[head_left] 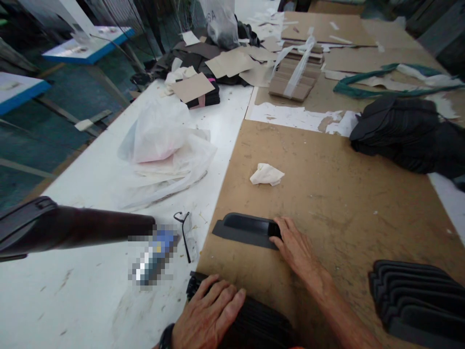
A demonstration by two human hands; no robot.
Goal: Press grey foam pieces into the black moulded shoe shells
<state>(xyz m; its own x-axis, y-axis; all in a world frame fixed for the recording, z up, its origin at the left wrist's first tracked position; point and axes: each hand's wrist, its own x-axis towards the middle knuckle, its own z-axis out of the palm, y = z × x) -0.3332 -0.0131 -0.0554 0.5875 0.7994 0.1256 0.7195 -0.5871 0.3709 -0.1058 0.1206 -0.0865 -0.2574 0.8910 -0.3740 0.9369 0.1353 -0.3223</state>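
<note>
Charcoal moulded panel (241, 231) with raised hollow lip, right hand (298, 245) lying open on its end

Black moulded piece (245, 231), black stack (254, 325), brown hardboard (327, 194), white plastic (160, 145), teal strip (381, 80)

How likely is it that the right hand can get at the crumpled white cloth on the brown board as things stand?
Probably yes. The right hand rests at the end of a black moulded piece, and the crumpled white cloth lies ahead of it on the brown board, with nothing visibly in between.
</note>
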